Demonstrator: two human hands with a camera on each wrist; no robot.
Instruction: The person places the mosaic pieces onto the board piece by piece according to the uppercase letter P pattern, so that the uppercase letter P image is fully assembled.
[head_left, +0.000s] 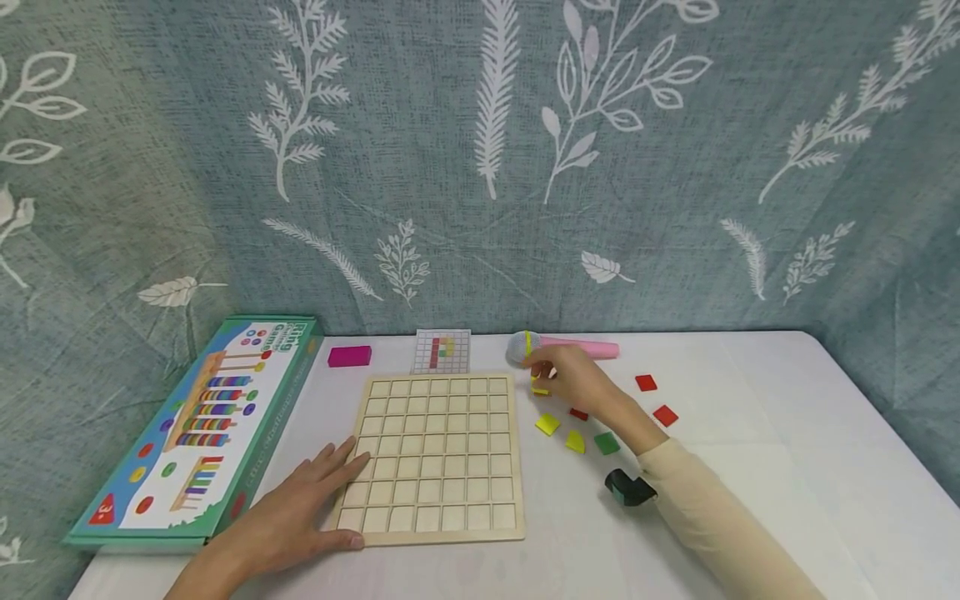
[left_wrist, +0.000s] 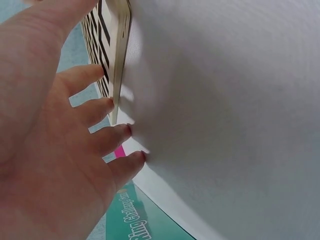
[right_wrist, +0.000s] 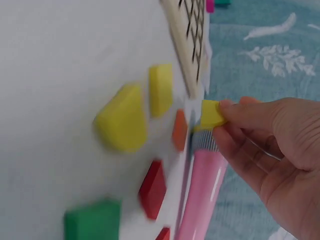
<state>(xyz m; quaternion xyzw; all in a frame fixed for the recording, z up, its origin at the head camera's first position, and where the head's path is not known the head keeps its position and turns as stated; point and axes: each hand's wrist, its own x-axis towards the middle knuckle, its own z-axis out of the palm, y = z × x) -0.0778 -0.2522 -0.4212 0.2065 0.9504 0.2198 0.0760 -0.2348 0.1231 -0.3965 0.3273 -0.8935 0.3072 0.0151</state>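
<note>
A square wooden grid board (head_left: 435, 460) lies on the table with bare cells. My left hand (head_left: 288, 510) rests along its left edge, fingers spread and straight, the thumb at the near left corner. In the left wrist view, the fingertips of this hand (left_wrist: 75, 135) reach the board's side. My right hand (head_left: 581, 385) is beyond the board's right edge, beside the toy microphone (head_left: 583, 347). Between thumb and fingers it pinches a small yellow tile (right_wrist: 211, 114). Close by lie yellow tiles (head_left: 547, 424), a green tile (head_left: 607, 443) and a red tile (head_left: 578, 413), partly hidden.
Two more red tiles (head_left: 665, 415) lie to the right. A printed pattern card (head_left: 441, 362) sits behind the board, with a magenta block (head_left: 349, 357) to its left. A large game box (head_left: 262, 400) occupies the left side. A patterned curtain (head_left: 420, 167) hangs at the table's back edge.
</note>
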